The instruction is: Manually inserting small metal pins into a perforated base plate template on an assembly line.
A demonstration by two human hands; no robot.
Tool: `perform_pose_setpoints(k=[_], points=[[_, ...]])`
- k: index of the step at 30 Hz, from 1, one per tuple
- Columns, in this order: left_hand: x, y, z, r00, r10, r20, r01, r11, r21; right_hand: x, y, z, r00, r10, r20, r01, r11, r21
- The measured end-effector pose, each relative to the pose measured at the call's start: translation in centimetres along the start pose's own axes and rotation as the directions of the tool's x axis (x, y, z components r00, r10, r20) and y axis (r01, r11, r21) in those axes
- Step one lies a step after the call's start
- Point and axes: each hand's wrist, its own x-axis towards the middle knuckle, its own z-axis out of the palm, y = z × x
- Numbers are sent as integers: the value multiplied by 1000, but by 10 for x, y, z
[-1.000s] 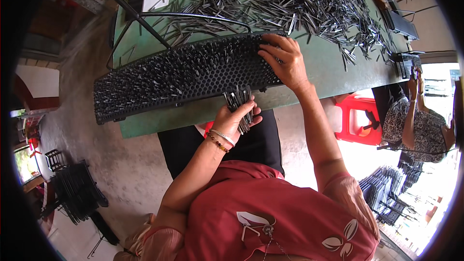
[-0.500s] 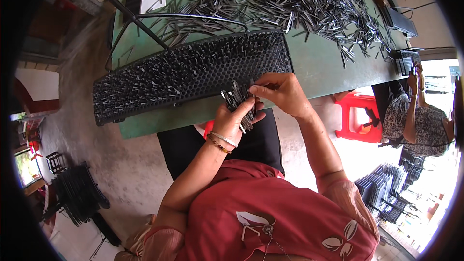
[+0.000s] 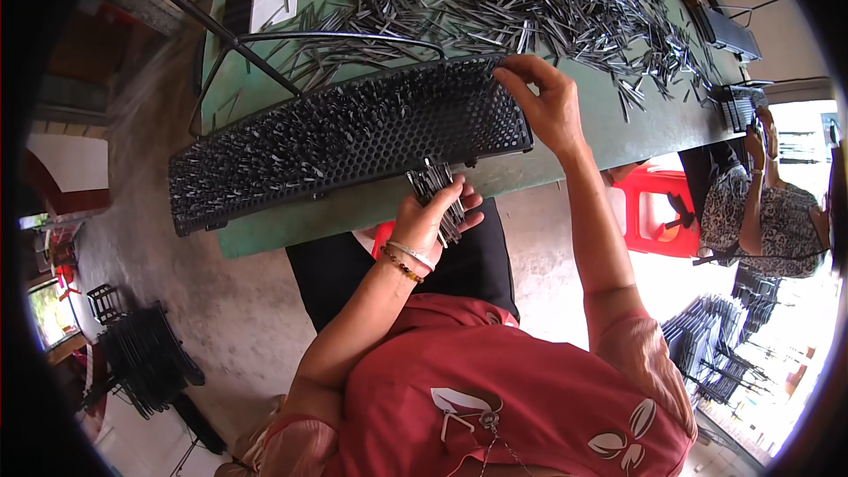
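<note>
A bundle of thin black strips [image 3: 433,184] is gripped in my left hand [image 3: 426,219], just below the near edge of a long black perforated rack [image 3: 424,128]. Short dark strips stand upright in many of the rack's holes, thickest toward its left; bare holes show at its right and along the front. My right hand [image 3: 549,106] is at the rack's far right corner, thumb and forefinger pinched together. Whatever those fingertips hold is too small to make out.
A large heap of loose black strips [image 3: 530,0] covers the back of the green table [image 3: 601,124]. A phone [image 3: 237,11] and white paper [image 3: 272,0] lie at the far left. To the right are a red stool [image 3: 649,212] and another person [image 3: 764,221] seated.
My right hand has gone from the bundle in my left hand up and to the right, to the rack's far right corner. The left hand stays nearly still with its strips.
</note>
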Motion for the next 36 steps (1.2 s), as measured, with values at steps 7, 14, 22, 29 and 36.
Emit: perform_pose_setpoints(k=[7,14,22,29,36], points=[[1,0,-3,999,-15,-29,15,1000,7,5,15,9,997,-49,59,51,998,-36],[1,0,-5,999,-46,-9,46,999,-28,-2,19,11,997,-54,59,58,996,-68],[1,-1,-7,998,-65,-17,64,998,-26,-8,31,16,997,-63,-44,61,997,-44],[1,-1,-10,997,-75,-14,75,997,-3,-7,26,19,986,-160,-52,151,977,-149],[1,0,-11,997,-78,-11,78,997,-28,-9,26,21,976,-213,-50,203,966,-157]])
